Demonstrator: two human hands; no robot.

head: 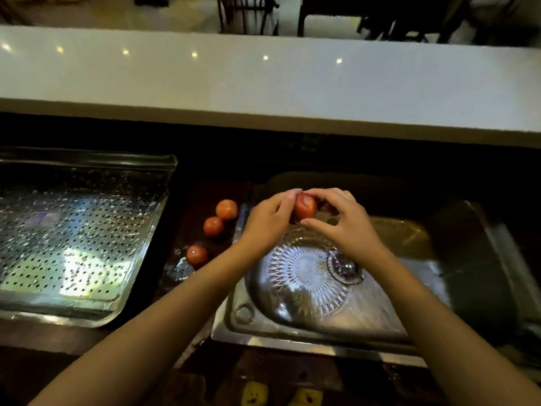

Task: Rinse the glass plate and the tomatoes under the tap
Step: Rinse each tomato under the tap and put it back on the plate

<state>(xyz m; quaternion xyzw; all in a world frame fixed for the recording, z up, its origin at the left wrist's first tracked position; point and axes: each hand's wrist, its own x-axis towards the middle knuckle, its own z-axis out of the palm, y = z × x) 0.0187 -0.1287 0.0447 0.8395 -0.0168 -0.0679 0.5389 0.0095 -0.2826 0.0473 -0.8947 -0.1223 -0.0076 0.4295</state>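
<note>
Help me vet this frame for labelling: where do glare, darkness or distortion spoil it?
Head view: strong glare washes out part of the perforated tray; the glass plate in the sink glints, pattern readable; behind the sink it is near black, detail lost; the white counter bows from the wide-angle lens; the tomato held by left hand and right hand looks slightly soft.

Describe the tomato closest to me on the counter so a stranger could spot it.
Start at the metal sink. Look at the dark counter between it and the holed tray on the left. It is the nearest tomato there, alone, below a close pair.
</note>
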